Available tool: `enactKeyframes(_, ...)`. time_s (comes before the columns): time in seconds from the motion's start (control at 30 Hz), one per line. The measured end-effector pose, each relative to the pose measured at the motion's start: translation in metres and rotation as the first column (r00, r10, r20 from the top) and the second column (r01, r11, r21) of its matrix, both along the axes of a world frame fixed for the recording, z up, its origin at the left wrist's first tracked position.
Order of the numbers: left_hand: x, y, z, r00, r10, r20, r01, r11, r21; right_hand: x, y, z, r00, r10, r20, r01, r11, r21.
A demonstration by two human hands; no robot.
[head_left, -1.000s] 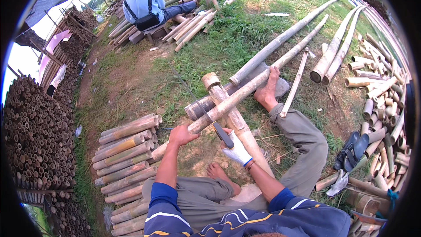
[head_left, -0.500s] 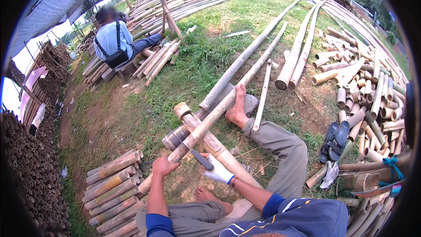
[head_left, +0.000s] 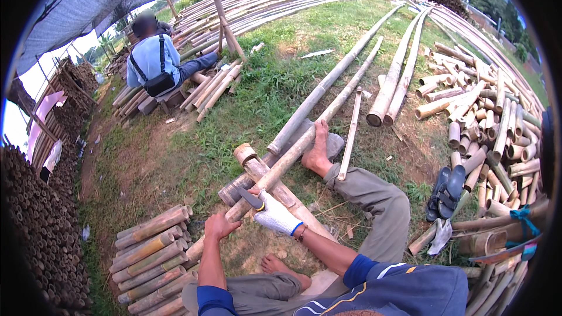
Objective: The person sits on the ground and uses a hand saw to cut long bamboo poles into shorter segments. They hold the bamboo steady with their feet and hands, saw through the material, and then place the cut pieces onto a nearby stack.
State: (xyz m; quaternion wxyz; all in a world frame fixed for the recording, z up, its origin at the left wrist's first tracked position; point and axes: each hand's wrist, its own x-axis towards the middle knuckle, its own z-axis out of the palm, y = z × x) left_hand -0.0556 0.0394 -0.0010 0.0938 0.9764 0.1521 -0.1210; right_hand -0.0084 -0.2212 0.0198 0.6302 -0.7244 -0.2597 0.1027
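Note:
A long bamboo pole (head_left: 301,143) slants from far right down toward me. It rests across a thicker bamboo log (head_left: 275,187) and a dark, short log (head_left: 232,190). My bare foot (head_left: 318,155) presses on the pole near a grey stone (head_left: 333,145). Close to its near end, my left hand (head_left: 219,227) is closed on the pole. My right hand (head_left: 273,210), in a white glove, grips the dark handle of a handsaw (head_left: 252,200) just above the pole. The saw's blade cannot be made out now.
Cut bamboo lengths (head_left: 155,240) are stacked at lower left, with a large dark stack (head_left: 44,234) beyond. A heap of bamboo pieces (head_left: 492,123) and black sandals (head_left: 446,193) lie right. A split strip (head_left: 351,131) leans by my knee. Another person (head_left: 155,61) sits far left.
My right hand has pushed forward and left with the saw, its handle now over the pole. The blade, seen before slanting up-left, no longer shows. My left hand stays on the pole.

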Motion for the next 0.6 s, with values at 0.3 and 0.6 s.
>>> enactKeyframes(0.3, 0.005, 0.017, -0.003, 0.997, -0.059, 0.049, 0.065, 0.989, -0.132, -0.092, -0.105, 0.012, 0.989, 0.045, -0.143, -0.059, 0.993, -0.1)
enactKeyframes(0.6, 0.007, 0.018, -0.006, 0.999, -0.039, 0.034, 0.043, 0.988, -0.145, -0.152, -0.172, 0.049, 0.973, -0.029, -0.227, -0.035, 0.962, -0.271)
